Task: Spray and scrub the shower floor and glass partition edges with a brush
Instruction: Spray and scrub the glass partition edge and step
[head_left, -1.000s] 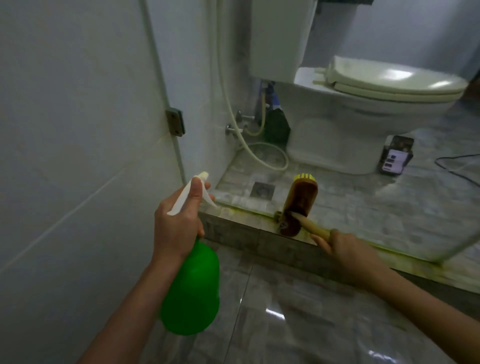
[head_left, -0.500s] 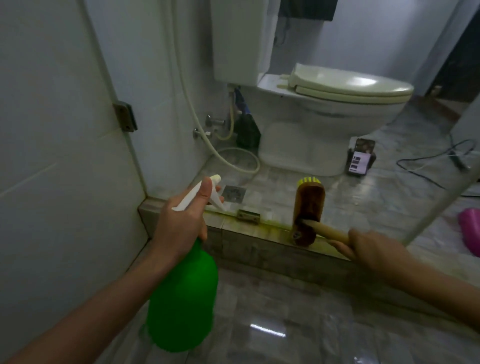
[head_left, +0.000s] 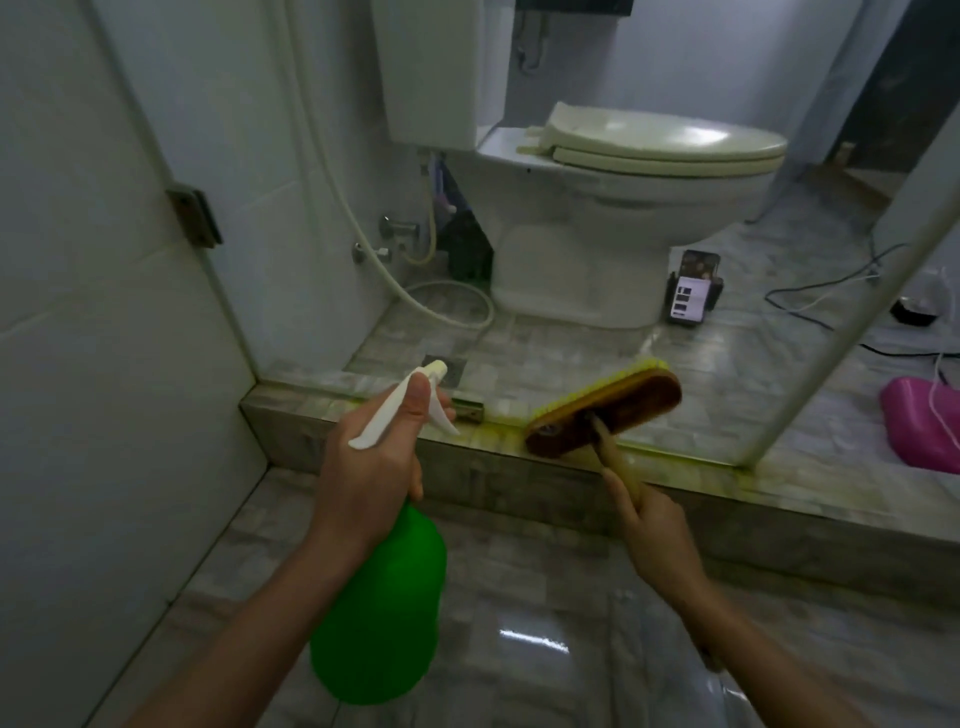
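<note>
Left hand (head_left: 366, 470) clenched round green spray bottle (head_left: 382, 608), right hand (head_left: 655, 535) grasping brush (head_left: 605, 410) handle, bristles on stone curb (head_left: 519, 480).

No text, label, brand or number can be read. The phone (head_left: 693, 289) propped on the floor beside the toilet (head_left: 618, 218) shows a lit screen, but its lines are too small and blurred to make out.

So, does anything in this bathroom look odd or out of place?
Yes: a lit phone stands on the floor against the toilet, with cables trailing nearby. Yellow-green staining runs along the tiled kerb.
</note>
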